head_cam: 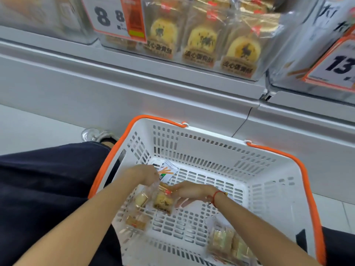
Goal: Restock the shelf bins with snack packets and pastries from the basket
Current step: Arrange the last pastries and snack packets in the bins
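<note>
Both hands are lowered into the white basket (272, 189), which is trimmed with orange handles and set on the floor against the shelf base. The left hand (147, 174) is curled, and the clear wrapper of a pastry packet (162, 200) appears to be pinched at its top edge, though the blur leaves the exact grip unclear. The right hand (189, 191), marked by a red string bracelet (215, 198) at the wrist, is closed on the other side of the same packet, with the fingers curled under it. Just behind the left hand, a white snack packet (167, 171) printed with orange sticks is seen lying flat on the basket floor. Two smaller wrapped pastries (141, 200) lie beside the left forearm, and a cluster of wrapped pastries (228, 242) is gathered in the near right corner. Above, the shelf bin (269, 60) is seen filled with upright rows of round yellow pastries, flanked by price tags (107, 16)
</note>
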Action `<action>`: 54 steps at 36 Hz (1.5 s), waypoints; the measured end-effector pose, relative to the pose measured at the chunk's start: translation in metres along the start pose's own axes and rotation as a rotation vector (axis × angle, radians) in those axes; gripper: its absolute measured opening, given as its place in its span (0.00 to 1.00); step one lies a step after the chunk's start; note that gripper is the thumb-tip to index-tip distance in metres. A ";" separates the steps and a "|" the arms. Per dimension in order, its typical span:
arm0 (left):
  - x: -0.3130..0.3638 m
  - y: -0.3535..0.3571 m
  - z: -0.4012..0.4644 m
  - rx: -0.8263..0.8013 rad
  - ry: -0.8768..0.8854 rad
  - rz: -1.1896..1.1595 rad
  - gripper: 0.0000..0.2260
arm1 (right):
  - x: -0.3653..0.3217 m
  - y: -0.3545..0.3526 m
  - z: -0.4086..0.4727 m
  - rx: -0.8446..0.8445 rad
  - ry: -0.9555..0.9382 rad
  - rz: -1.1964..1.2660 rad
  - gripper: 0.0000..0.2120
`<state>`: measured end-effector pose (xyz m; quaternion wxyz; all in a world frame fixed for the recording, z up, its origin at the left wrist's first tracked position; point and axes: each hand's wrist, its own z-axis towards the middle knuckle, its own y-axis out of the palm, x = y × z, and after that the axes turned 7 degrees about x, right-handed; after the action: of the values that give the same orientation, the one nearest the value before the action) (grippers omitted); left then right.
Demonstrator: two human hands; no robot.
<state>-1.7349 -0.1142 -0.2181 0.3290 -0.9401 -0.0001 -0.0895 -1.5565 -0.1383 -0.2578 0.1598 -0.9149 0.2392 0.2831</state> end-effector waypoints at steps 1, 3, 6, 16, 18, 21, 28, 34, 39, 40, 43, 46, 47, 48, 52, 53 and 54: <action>0.004 -0.008 -0.003 0.011 0.008 -0.077 0.22 | -0.003 -0.010 -0.010 0.002 0.001 0.032 0.21; 0.016 -0.026 -0.013 0.036 0.024 -0.260 0.26 | -0.010 -0.032 -0.032 0.028 -0.012 0.107 0.16; 0.035 -0.056 -0.034 0.048 0.058 -0.465 0.28 | -0.024 -0.061 -0.064 0.098 -0.039 0.137 0.16; 0.036 -0.135 -0.107 0.142 0.350 -0.214 0.18 | -0.099 -0.107 -0.159 0.264 -0.241 0.186 0.18; 0.033 -0.149 -0.122 0.196 0.416 -0.263 0.20 | -0.115 -0.106 -0.173 0.341 -0.289 0.170 0.18; 0.025 -0.167 -0.142 0.275 0.520 -0.406 0.20 | -0.139 -0.101 -0.197 0.540 -0.403 0.135 0.19; 0.027 -0.196 -0.178 0.620 0.743 -0.730 0.15 | -0.183 -0.104 -0.241 0.935 -0.720 -0.071 0.26; 0.034 -0.219 -0.178 1.123 0.733 -0.779 0.09 | -0.215 -0.130 -0.239 1.115 -0.758 0.007 0.25; 0.012 -0.234 -0.169 1.573 0.319 -0.399 0.10 | -0.247 -0.162 -0.231 1.152 -0.690 0.115 0.22; 0.009 -0.235 -0.165 1.592 0.302 -0.359 0.07 | -0.255 -0.169 -0.227 1.160 -0.675 0.130 0.20; 0.001 -0.240 -0.154 1.590 0.255 -0.306 0.06 | -0.277 -0.196 -0.206 1.241 -0.626 0.169 0.22; -0.004 -0.245 -0.152 1.622 0.238 -0.325 0.07 | -0.300 -0.218 -0.179 1.298 -0.568 0.132 0.21; -0.007 -0.246 -0.152 1.631 0.233 -0.330 0.07 | -0.307 -0.225 -0.169 1.300 -0.552 0.135 0.22; -0.010 -0.247 -0.151 1.638 0.224 -0.339 0.07 | -0.313 -0.228 -0.160 1.297 -0.539 0.152 0.24; -0.018 -0.250 -0.150 1.664 0.199 -0.348 0.05 | -0.329 -0.233 -0.134 1.303 -0.477 0.122 0.23; -0.018 -0.251 -0.150 1.673 0.196 -0.344 0.05 | -0.332 -0.234 -0.128 1.333 -0.480 0.090 0.20; -0.017 -0.252 -0.150 1.683 0.189 -0.343 0.04 | -0.334 -0.235 -0.125 1.375 -0.493 0.069 0.16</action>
<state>-1.7920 -0.0088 0.0497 0.8964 -0.3595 -0.1808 -0.1860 -1.6196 0.1203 0.0758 0.7384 -0.5095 0.3487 0.2713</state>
